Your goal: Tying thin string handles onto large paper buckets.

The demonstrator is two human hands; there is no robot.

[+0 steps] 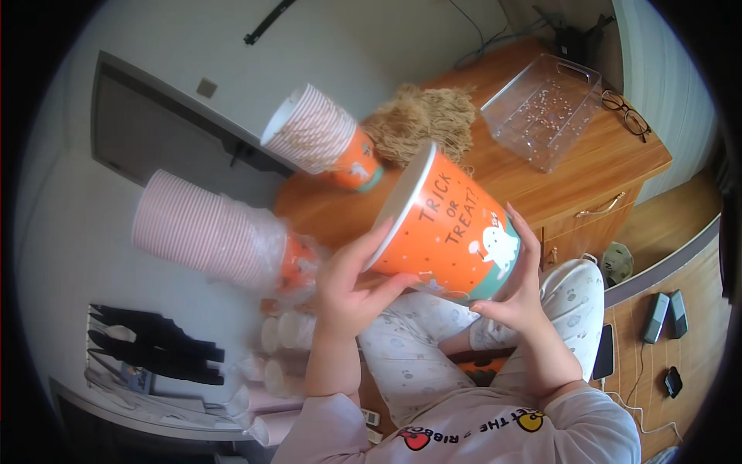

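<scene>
Between my two hands is a large orange paper cup point(456, 224) with a white rim, a green base band and a small white ghost figure; dark lettering runs across its side. It is tilted, its mouth facing up and to the left. My left hand point(352, 282) grips it at the rim, thumb along the near side. My right hand point(522, 282) wraps round the base end, fingers on the far side and thumb underneath. Left of my left hand, a tall stack of cups point(205, 224) lies partly in clear plastic wrap. Another stack of cups point(317, 131) leans on the desk.
A wooden desk point(502, 178) holds a bundle of tan straw-like fibre point(421, 120), a clear plastic bin point(495, 116) with small pinkish bits, and eyeglasses point(634, 120). Several pale cups point(282, 332) stand lower left. A phone point(607, 352) and grey devices point(657, 317) lie at right.
</scene>
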